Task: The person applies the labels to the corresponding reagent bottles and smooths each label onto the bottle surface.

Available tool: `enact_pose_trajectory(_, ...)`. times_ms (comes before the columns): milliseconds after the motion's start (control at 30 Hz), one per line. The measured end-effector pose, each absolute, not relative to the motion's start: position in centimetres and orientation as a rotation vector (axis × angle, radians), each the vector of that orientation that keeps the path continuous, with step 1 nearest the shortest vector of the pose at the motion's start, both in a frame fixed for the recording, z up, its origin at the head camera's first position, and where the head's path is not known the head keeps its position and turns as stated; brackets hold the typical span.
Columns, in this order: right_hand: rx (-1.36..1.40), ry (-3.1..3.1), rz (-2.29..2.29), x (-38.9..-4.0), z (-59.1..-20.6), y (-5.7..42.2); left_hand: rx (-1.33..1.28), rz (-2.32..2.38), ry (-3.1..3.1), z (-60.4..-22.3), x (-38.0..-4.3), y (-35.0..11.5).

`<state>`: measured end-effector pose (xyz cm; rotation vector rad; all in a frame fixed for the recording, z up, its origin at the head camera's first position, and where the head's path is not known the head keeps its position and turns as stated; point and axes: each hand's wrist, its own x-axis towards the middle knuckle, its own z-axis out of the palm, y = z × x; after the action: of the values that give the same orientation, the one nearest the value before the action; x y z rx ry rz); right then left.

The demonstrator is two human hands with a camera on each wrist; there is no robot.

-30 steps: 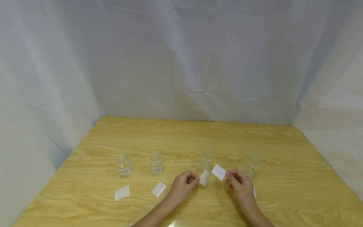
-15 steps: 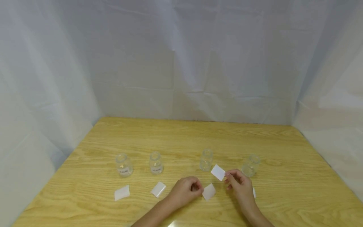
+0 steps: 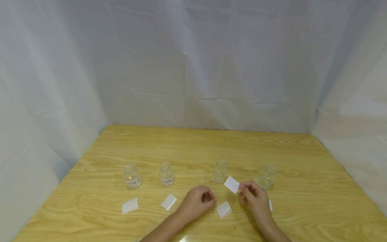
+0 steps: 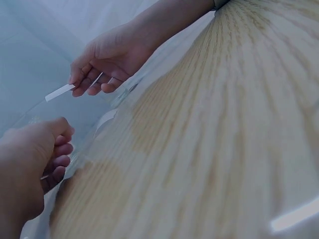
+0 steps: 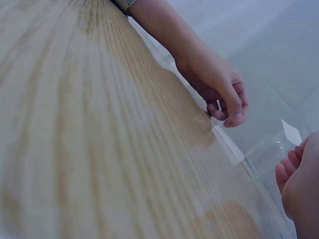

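Right hand (image 3: 256,199) pinches white card (image 3: 231,185) above worktop (image 3: 193,144); left hand (image 3: 197,201), fingers (image 5: 232,102) loosely curled and empty, just beside paper slip (image 3: 224,209).

- No text can be read with certainty in any view.
- Dark print is seen on a white label (image 3: 132,183), stuck low on the leftmost glass jar (image 3: 131,174); one short line is made out, characters too small and blurred to be transcribed.
- Similar dark print is seen on a second label (image 3: 167,181), low on the next glass jar (image 3: 166,172); one short line, likewise too blurred to be read.
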<state>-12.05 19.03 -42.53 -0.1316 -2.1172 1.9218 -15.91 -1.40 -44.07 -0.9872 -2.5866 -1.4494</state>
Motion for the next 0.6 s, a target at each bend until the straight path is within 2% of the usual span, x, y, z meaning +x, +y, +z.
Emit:
enact_pose_trajectory(300, -0.131, -2.310, 1.719, -11.8, -43.1, 18.9, -1.211, -1.348, -2.036, -44.0, -15.4, -0.3)
enact_pose_trajectory(600, 0.095, -2.306, 1.789, -11.8, -43.3, 18.6, -1.166, -1.293, -2.090, -44.2, -14.7, 1.3)
